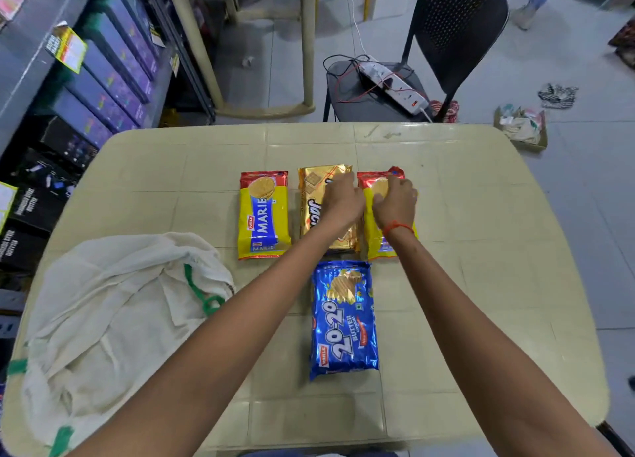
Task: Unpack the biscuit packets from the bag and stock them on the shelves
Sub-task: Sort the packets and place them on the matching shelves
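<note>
On a beige plastic table (481,284) marked in squares, four biscuit packets lie flat, each with its long axis running away from the person. Three form a far row: a yellow Marie packet (264,216) at left, a gold packet (318,188) in the middle and a second Marie packet (376,243) at right, red ends pointing to the far edge. A blue 20-20 Butter packet (344,319) lies nearer, just below the gap between the gold one and the right one, its print reading up the length.

Both bare arms reach across the blue packet. The left hand (342,204) rests palm down with fingers curled on the gold packet's right side; the right hand (395,204), a red thread (398,226) at its wrist, presses loosely curled on the second Marie packet, not clearly gripping it.

A crumpled white cloth bag (113,319) with green trim slumps at the table's near left corner. Beyond stand a black chair (457,27) holding a power strip (395,85), and shelves (86,89) of boxes at left.
</note>
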`<move>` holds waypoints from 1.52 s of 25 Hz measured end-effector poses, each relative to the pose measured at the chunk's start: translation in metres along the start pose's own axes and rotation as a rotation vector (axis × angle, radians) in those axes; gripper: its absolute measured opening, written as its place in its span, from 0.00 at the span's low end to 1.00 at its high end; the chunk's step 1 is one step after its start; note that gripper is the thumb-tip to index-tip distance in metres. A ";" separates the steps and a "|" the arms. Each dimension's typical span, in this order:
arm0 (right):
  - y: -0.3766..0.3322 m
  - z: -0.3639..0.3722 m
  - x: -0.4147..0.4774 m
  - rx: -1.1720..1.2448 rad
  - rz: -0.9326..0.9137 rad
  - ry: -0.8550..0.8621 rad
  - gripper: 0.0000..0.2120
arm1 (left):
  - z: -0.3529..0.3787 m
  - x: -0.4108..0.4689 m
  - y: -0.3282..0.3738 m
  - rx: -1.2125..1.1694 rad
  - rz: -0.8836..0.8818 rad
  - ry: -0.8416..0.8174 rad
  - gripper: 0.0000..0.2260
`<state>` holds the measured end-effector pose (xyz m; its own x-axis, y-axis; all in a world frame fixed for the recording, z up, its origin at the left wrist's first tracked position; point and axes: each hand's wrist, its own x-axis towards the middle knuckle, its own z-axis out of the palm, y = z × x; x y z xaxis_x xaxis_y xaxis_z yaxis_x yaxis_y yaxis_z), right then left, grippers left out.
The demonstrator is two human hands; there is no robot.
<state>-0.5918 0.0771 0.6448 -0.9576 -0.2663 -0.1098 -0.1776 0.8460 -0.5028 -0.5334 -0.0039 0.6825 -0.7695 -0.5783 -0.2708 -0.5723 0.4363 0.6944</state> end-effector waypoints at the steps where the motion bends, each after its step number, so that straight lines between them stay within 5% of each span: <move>1: 0.015 -0.005 0.006 -0.006 0.063 -0.002 0.22 | 0.013 -0.005 0.007 -0.045 0.008 -0.123 0.12; 4: 0.050 -0.007 0.014 0.024 0.195 -0.213 0.23 | 0.047 -0.009 0.018 -0.006 -0.149 -0.385 0.12; 6: 0.060 -0.003 0.009 0.165 0.225 -0.294 0.22 | 0.057 -0.008 0.019 -0.019 -0.263 -0.393 0.21; 11: 0.074 -0.010 0.002 0.352 0.204 -0.254 0.22 | 0.050 -0.008 0.024 -0.339 -0.341 -0.407 0.20; 15: 0.060 -0.026 -0.007 0.545 0.117 -0.098 0.21 | 0.033 -0.015 0.038 -0.322 -0.227 -0.342 0.21; 19: 0.002 -0.045 -0.017 0.734 -0.015 0.031 0.20 | -0.021 -0.020 0.048 -0.357 -0.075 -0.092 0.22; 27: -0.104 0.020 -0.074 0.635 -0.200 -0.246 0.24 | -0.105 -0.040 -0.055 -0.221 -0.265 0.253 0.19; 38: -0.132 0.064 -0.104 0.213 -0.150 -0.400 0.22 | -0.110 -0.043 -0.125 -0.356 -0.368 0.100 0.17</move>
<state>-0.4540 -0.0363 0.6678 -0.7549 -0.5707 -0.3230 -0.2170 0.6822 -0.6982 -0.3976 -0.1096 0.6809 -0.4947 -0.7198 -0.4871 -0.6547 -0.0599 0.7535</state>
